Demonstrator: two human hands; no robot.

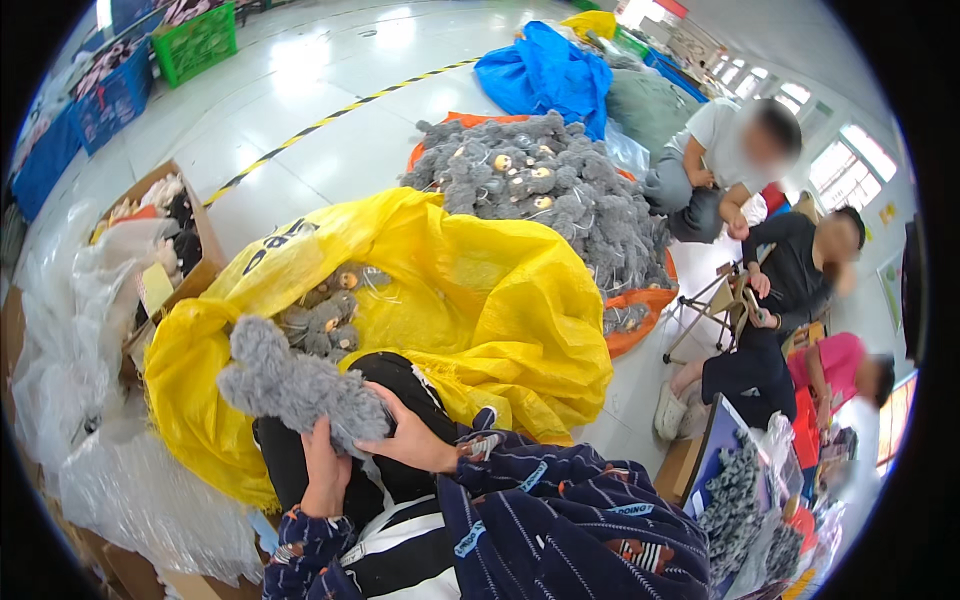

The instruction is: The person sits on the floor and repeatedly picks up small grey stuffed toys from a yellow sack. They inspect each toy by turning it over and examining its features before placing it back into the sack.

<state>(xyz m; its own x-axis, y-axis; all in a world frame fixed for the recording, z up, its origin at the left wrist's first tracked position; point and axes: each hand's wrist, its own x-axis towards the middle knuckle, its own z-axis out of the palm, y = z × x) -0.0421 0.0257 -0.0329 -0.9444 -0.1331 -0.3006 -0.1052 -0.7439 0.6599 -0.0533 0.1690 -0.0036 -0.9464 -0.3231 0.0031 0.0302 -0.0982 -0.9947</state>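
Grip state: left grip (326,470) and right grip (412,437) both closed on the near end of a grey plush toy (295,388), thumbs pressed into the fur. Location: toy above the lap, its far end reaching over the near edge of a yellow sack (530,315).

Risks (judged): 
1. Far end appears unsupported; if either hold loosens, the soft body could sag or slide out. Probable cause: all grasping is at one end, on loose pile. 
2. A dropped toy could land among the similar plush toys (325,322) in the sack and be hard to pick out. 
3. Thin white strands show on those toys; a strand could snag fur or a finger. 
4. Sack mouth is limp and could fold inward over its contents.

Appearance: mid-grey, shaggy, curly pile; longish body, rounded lobes at the far end, fur apparently even in colour. No face visible on the side shown, whereas some in the heap (590,225) beyond show tan faces. Hand-held end partly covered by fingers; its finish cannot be told.
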